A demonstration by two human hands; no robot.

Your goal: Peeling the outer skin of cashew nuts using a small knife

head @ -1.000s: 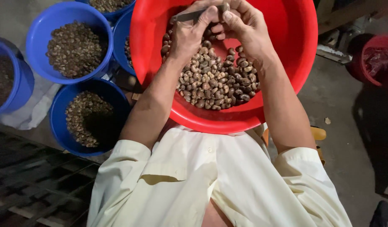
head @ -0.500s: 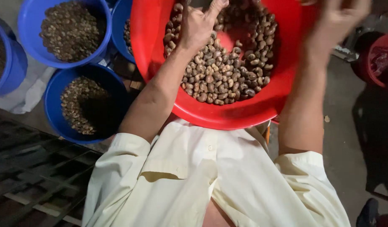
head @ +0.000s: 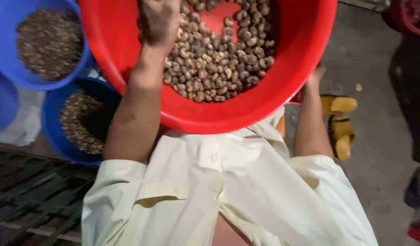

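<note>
A big red basin [head: 128, 50] sits in front of my lap and holds a heap of brown nuts in their shells [head: 219, 59]. My left hand [head: 159, 20] is inside the basin at the top edge of the view, lying on the nuts with its back toward me; its fingers are blurred. My right hand [head: 315, 75] is down outside the basin's right wall, touching or close under its rim, with its fingers hidden behind the basin. My pale cream shirt fills the bottom of the view.
Two blue bowls of dark brown bits stand to the left, one at the top [head: 80, 66], one lower [head: 53, 127], with a third blue rim [head: 0, 107] at the far left. A yellow sandal pair [head: 339, 123] lies on the concrete right of me. A dark slatted pallet [head: 28, 200] is at lower left.
Both hands were together over the nuts. My right hand lifted out and dropped to the basin's right outer side. The left stayed in the nuts. The view came closer to the basin.
</note>
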